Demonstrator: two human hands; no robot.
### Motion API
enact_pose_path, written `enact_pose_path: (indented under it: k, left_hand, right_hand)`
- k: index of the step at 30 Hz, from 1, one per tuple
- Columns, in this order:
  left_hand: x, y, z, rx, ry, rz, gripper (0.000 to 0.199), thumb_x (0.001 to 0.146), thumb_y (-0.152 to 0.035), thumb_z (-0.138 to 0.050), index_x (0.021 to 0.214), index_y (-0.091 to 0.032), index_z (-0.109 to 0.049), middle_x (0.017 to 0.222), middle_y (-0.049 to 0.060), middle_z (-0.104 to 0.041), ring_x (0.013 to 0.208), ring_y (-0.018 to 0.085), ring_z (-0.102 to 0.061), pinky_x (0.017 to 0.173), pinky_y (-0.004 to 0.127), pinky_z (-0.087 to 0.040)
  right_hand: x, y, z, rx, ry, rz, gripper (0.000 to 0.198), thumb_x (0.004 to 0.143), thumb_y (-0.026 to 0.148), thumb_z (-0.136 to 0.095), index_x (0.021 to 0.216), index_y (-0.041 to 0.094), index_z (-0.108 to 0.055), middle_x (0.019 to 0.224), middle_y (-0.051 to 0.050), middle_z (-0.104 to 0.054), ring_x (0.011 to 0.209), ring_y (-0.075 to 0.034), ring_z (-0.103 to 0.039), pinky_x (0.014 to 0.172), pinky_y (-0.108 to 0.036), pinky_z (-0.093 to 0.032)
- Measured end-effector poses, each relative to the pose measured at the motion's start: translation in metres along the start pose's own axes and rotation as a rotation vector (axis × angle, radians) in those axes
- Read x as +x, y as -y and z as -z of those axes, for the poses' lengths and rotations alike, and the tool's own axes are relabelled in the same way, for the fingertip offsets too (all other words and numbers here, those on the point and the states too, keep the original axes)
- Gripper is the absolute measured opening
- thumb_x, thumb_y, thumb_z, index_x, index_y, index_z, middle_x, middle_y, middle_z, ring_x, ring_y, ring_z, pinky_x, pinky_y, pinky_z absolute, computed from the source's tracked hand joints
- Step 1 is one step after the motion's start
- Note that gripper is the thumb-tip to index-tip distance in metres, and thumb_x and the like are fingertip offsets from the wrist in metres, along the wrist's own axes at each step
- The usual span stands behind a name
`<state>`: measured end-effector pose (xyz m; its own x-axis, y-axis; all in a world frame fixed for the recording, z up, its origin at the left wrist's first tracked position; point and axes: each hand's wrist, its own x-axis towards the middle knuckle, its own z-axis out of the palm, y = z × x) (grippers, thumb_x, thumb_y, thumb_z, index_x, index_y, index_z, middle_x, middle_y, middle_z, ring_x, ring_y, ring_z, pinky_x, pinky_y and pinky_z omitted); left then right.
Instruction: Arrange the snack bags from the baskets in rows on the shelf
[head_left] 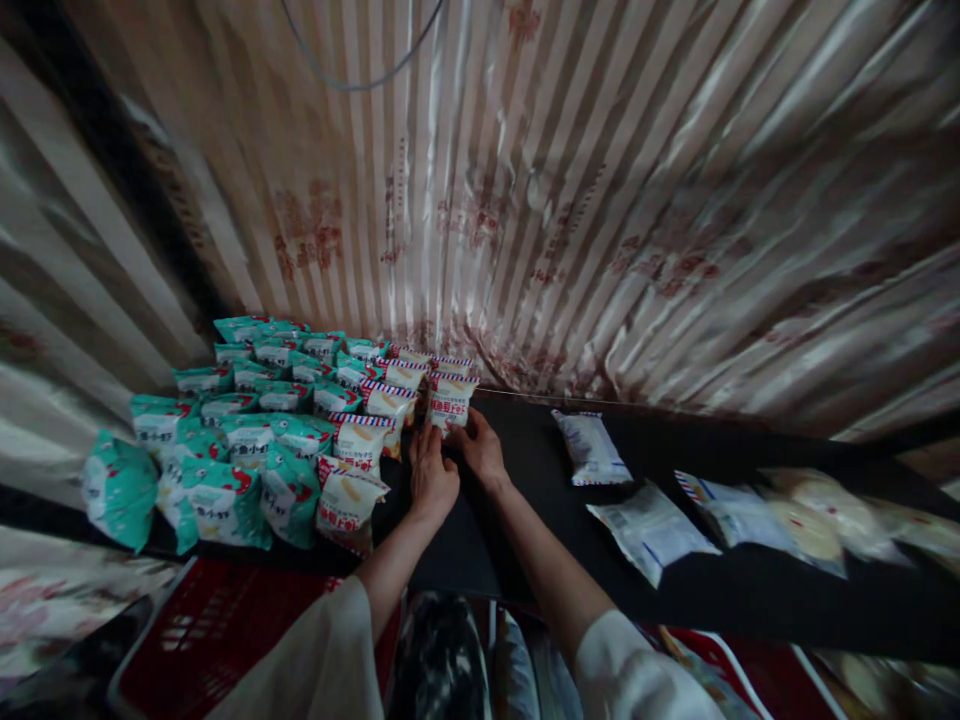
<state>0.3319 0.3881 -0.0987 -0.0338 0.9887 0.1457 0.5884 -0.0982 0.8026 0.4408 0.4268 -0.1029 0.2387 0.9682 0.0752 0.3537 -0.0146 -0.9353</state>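
Note:
A small white snack bag (450,400) with a red-and-blue striped top edge and red lettering stands upright at the right end of the displayed bags. My left hand (433,480) has its fingers at the bag's lower left front. Around its lower right side, my right hand (484,450) grips it. Just left of my hands runs a column of matching white snack bags (360,440), one behind another. Beyond these stand rows of teal snack bags (225,500), packed close together and mostly upright.
On the black tabletop (517,540), several clear-and-white packets (592,450) lie flat to the right, with round pale packaged items (810,530) farther along. A red basket (210,630) sits below the front edge at left. Striped plastic sheeting (525,200) hangs behind.

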Motion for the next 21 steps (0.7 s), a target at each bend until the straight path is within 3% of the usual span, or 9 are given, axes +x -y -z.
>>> enact_pose_path:
  k: [9,14,21]
  left_hand:
    - [0.003,0.01,-0.006,0.004,0.01,-0.029,0.062,0.071,-0.001,-0.045,0.131,-0.012,-0.049,0.145,0.012,-0.041,0.138,0.029,-0.03,0.115,0.047,-0.026]
    - [0.006,0.014,-0.007,-0.017,0.017,-0.05,0.061,0.07,-0.001,-0.044,0.129,-0.012,-0.051,0.146,0.012,-0.04,0.138,0.026,-0.031,0.115,0.043,-0.026]
    - [-0.002,0.012,-0.005,-0.039,-0.012,-0.065,0.06,0.071,-0.003,-0.046,0.129,-0.016,-0.051,0.147,0.009,-0.04,0.139,0.026,-0.029,0.116,0.044,-0.025]
  right_hand:
    - [-0.004,0.014,-0.002,-0.274,-0.05,0.028,0.041,0.078,0.033,-0.053,0.116,0.02,-0.059,0.096,-0.007,-0.068,0.089,-0.023,-0.063,0.084,-0.038,-0.048]
    - [-0.005,0.01,-0.007,-0.251,-0.067,0.066,0.042,0.08,0.033,-0.051,0.119,0.019,-0.056,0.105,-0.008,-0.066,0.096,-0.024,-0.061,0.089,-0.04,-0.047]
    - [-0.023,0.003,-0.003,-0.159,-0.143,0.058,0.061,0.08,0.041,-0.055,0.135,0.017,-0.043,0.126,-0.012,-0.058,0.116,-0.026,-0.053,0.101,-0.043,-0.041]
